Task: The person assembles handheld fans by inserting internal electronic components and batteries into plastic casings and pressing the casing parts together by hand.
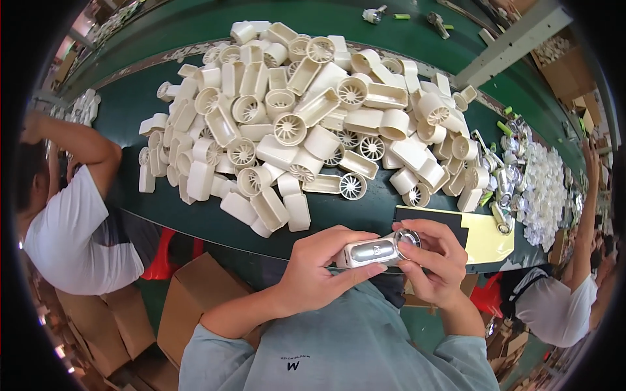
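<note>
Above the table's near edge I hold a small handheld fan (pixel 372 253) with a cream body, a shiny silver front panel and a round silver ring at its right end. My left hand (pixel 312 268) is closed around the body, its thumb along the near side. The fingers and thumb of my right hand (pixel 435 262) pinch the round head; they cover part of the ring. Beyond my hands lies a large heap of cream plastic fan housings (pixel 274 150), each with a handle-like shell and a round, spoked end.
Right of the heap, a yellow sheet (pixel 486 242) and a black mat (pixel 433 216) lie on the dark green table (pixel 163 212). Silver fan parts (pixel 505 179) and clear-wrapped pieces (pixel 544 195) are piled farther right. Co-workers sit on both sides. Cardboard boxes (pixel 195 303) stand below left.
</note>
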Motion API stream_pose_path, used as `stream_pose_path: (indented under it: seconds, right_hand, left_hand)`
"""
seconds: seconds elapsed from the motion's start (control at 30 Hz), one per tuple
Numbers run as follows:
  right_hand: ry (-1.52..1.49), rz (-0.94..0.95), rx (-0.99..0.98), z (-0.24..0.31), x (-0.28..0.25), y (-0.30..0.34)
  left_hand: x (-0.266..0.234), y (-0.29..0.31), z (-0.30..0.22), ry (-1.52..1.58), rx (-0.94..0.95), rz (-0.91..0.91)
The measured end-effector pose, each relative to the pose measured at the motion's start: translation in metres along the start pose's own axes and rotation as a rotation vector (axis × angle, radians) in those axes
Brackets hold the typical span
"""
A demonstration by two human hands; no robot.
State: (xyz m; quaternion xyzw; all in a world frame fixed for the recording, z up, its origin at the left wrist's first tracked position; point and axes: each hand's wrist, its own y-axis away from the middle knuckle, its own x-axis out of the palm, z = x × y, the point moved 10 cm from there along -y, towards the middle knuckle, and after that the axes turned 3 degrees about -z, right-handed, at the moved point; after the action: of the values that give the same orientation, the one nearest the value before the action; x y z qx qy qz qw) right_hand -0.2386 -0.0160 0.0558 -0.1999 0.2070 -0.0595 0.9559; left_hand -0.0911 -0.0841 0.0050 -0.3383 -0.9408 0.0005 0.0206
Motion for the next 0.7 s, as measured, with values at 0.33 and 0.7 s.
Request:
stream_pose_path:
  seconds: [0.33,0.7]
  right_hand:
    - [-0.020,-0.029,-0.054,0.001,-0.013,-0.002]
    - [0.142,-0.298,0.000,-0.001,-0.019,-0.027]
  left_hand:
    - [0.002,-0.010,-0.030,-0.096,0.200,-0.011]
    - [0.028,-0.018,-0.005,-0.103,0.075,0.130]
